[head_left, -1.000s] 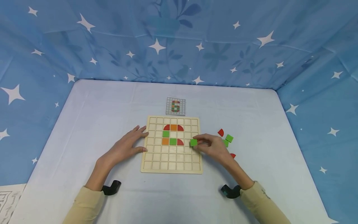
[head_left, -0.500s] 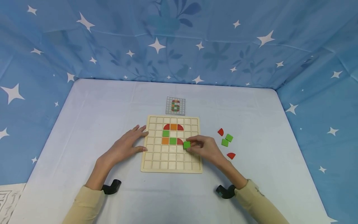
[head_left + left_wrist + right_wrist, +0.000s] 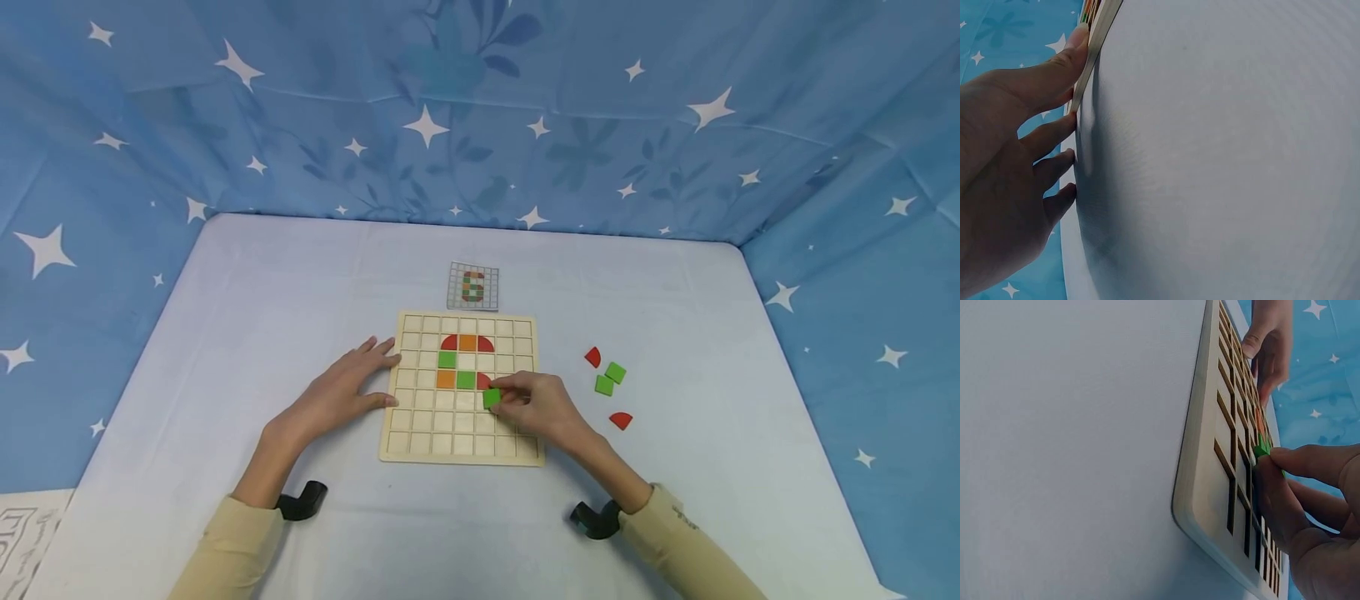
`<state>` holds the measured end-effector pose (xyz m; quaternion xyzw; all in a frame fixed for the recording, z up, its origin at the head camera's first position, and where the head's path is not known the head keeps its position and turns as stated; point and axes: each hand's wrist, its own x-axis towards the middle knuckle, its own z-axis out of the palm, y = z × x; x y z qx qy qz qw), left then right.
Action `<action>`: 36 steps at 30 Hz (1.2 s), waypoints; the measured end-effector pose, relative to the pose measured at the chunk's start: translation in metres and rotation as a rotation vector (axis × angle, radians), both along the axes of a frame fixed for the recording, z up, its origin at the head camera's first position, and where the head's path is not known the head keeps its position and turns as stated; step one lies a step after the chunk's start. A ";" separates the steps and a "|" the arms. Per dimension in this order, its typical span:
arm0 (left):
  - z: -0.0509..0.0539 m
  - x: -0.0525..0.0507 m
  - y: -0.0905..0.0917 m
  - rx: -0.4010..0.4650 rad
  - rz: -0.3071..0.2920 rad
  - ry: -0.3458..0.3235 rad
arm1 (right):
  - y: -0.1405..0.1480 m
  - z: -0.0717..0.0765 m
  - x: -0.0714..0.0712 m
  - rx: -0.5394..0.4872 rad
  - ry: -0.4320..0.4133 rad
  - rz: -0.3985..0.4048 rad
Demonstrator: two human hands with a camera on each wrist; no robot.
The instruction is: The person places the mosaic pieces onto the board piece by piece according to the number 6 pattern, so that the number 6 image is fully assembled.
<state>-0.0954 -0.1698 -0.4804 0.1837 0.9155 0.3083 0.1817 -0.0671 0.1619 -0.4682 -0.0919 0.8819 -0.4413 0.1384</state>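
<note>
Right hand [image 3: 542, 406]: thumb and fingers pinch green square tile [image 3: 492, 397] | tile at pale wooden grid board [image 3: 461, 459], between centre and right edge | left hand [image 3: 341, 392]: fingers extended, touching left edge | advisable: level tile, align with cell walls before release

The grid board [image 3: 461, 459] is looking like smooth, matt wood; the table covering [image 3: 450, 542] and starry backdrop [image 3: 300, 92] are appearing as matt, lightly creased cloth.

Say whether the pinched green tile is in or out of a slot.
Out: the right hand pinches the green tile, which shows raised above the board.
</note>
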 end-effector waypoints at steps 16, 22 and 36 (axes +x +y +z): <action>0.003 -0.004 0.004 -0.004 -0.006 -0.021 | -0.007 0.007 -0.001 0.064 0.043 0.045; 0.003 -0.004 0.003 -0.008 -0.008 -0.018 | -0.009 0.009 -0.001 0.078 0.050 0.058; 0.001 -0.002 0.000 -0.006 -0.009 -0.027 | -0.009 0.008 0.002 0.113 0.139 0.109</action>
